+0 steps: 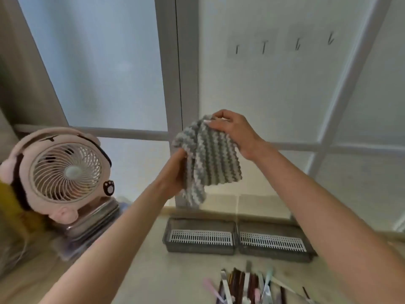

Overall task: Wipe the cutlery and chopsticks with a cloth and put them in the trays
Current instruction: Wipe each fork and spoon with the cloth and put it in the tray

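Observation:
A grey and white striped cloth hangs in the air in front of the window. My left hand grips its lower left edge. My right hand pinches its top edge from above. Below them two grey trays with white slotted inserts stand side by side on the counter, the left tray and the right tray. A pile of cutlery and chopsticks lies on the counter near the bottom edge, partly cut off by the frame.
A pink desk fan stands on a stack of metal trays at the left. Frosted window panes with grey frames fill the back. A yellow object sits at the far left edge.

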Motion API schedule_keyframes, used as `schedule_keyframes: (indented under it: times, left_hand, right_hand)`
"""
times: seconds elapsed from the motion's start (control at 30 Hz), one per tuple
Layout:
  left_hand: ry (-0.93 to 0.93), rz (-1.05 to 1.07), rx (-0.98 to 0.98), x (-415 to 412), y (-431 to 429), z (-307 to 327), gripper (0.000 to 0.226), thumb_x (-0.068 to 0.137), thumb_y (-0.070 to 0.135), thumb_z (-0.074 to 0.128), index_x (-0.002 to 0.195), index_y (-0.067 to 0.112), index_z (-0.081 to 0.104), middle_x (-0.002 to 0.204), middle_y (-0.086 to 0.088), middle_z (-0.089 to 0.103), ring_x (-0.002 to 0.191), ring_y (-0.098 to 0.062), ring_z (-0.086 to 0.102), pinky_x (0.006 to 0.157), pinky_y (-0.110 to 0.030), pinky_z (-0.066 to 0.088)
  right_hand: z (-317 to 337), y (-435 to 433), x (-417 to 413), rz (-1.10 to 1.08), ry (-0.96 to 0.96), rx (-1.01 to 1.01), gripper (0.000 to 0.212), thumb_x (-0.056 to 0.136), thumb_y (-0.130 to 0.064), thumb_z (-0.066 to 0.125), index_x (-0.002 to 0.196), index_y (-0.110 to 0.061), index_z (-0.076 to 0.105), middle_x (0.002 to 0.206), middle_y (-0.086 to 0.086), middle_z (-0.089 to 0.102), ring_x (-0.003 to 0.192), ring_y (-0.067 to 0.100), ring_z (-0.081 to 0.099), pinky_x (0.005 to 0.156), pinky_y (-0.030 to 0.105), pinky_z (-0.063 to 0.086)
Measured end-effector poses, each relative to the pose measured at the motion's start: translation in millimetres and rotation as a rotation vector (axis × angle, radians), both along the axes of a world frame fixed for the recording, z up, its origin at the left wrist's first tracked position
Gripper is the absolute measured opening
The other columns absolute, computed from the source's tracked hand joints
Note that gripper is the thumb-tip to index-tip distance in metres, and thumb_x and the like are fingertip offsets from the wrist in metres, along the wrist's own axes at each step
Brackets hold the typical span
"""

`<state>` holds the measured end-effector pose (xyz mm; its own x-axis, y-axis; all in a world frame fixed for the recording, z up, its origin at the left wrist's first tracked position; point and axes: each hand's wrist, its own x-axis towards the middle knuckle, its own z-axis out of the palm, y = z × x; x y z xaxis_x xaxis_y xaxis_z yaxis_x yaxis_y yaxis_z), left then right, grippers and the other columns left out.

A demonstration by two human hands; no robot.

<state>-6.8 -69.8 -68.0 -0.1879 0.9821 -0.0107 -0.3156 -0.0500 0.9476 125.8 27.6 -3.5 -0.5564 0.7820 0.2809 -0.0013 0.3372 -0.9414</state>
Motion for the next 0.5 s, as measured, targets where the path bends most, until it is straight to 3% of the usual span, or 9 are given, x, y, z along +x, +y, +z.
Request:
schedule_keyframes:
  times: [0.07, 0.13, 0.2, 0.27, 0.33, 0.4, 0.47, 0.5]
  left_hand:
    - [-0.126, 0.016, -0.179, 7, -23, -52, 0.034, 0.097, 0.037, 0.038, 0.1, 0.013, 0.062, 0.096, -0.009, 0.067, 0.086, -0.022, 0.063, 0.075, -0.036, 0.049]
    - [-0.144, 0.068, -0.333, 12, -39, -102, 0.033, 0.098, 0.035, 0.036, 0.101, 0.011, 0.059, 0.102, -0.012, 0.063, 0.087, -0.024, 0.059, 0.073, -0.037, 0.048]
    - [-0.141, 0.043, -0.412, 20, -54, -143, 0.033, 0.098, 0.027, 0.04, 0.117, 0.005, 0.055, 0.108, -0.016, 0.062, 0.088, -0.023, 0.061, 0.069, -0.034, 0.051]
    - [-0.099, -0.019, -0.427, 28, -69, -166, 0.032, 0.096, 0.018, 0.043, 0.124, 0.005, 0.05, 0.101, -0.011, 0.064, 0.084, -0.02, 0.064, 0.065, -0.027, 0.054]
    - [0.069, -0.073, -0.391, 35, -80, -181, 0.032, 0.086, 0.02, 0.058, 0.117, 0.011, 0.056, 0.104, -0.007, 0.068, 0.088, -0.015, 0.067, 0.07, -0.023, 0.054]
    - [0.384, -0.113, -0.382, 34, -87, -196, 0.042, 0.074, 0.032, 0.073, 0.109, 0.013, 0.061, 0.105, -0.002, 0.069, 0.093, -0.012, 0.067, 0.075, -0.022, 0.054]
    - [0.681, -0.126, -0.379, 28, -93, -214, 0.05, 0.066, 0.049, 0.076, 0.099, 0.013, 0.064, 0.098, -0.001, 0.069, 0.092, -0.018, 0.066, 0.08, -0.035, 0.054]
    - [0.719, -0.145, -0.385, 27, -96, -221, 0.043, 0.07, 0.049, 0.074, 0.096, 0.016, 0.066, 0.096, -0.001, 0.07, 0.091, -0.018, 0.066, 0.084, -0.04, 0.053]
  right_hand:
    - [-61, -8, 11, 0.057, 0.021, -0.186, 0.01, 0.087, -0.011, 0.064, 0.084, -0.021, 0.062, 0.083, 0.002, 0.062, 0.076, 0.016, 0.059, 0.066, 0.027, 0.044]
    - [-114, -22, 20, 0.089, 0.006, -0.354, 0.009, 0.09, -0.013, 0.06, 0.087, -0.022, 0.061, 0.083, 0.003, 0.062, 0.073, 0.016, 0.059, 0.062, 0.027, 0.044]
    - [-162, -39, 29, 0.083, -0.043, -0.474, 0.007, 0.093, -0.02, 0.058, 0.086, -0.021, 0.06, 0.08, 0.001, 0.063, 0.069, 0.012, 0.059, 0.061, 0.025, 0.046]
    - [-197, -51, 36, 0.06, -0.091, -0.528, 0.007, 0.091, -0.023, 0.061, 0.084, -0.021, 0.063, 0.082, 0.0, 0.064, 0.076, 0.014, 0.061, 0.07, 0.026, 0.047]
    - [-224, -59, 45, 0.031, -0.142, -0.536, 0.003, 0.087, -0.021, 0.066, 0.084, -0.022, 0.067, 0.088, 0.0, 0.066, 0.085, 0.016, 0.062, 0.081, 0.031, 0.048]
    - [-243, -66, 54, -0.009, -0.2, -0.528, 0.007, 0.084, -0.017, 0.069, 0.083, -0.024, 0.069, 0.097, 0.001, 0.067, 0.093, 0.018, 0.062, 0.087, 0.035, 0.049]
    - [-257, -73, 60, -0.048, -0.23, -0.55, 0.013, 0.083, -0.014, 0.069, 0.082, -0.026, 0.07, 0.109, 0.002, 0.065, 0.104, 0.024, 0.06, 0.093, 0.041, 0.049]
    - [-264, -76, 63, -0.069, -0.217, -0.57, 0.015, 0.083, -0.012, 0.068, 0.082, -0.027, 0.07, 0.113, 0.002, 0.063, 0.106, 0.026, 0.058, 0.093, 0.045, 0.049]
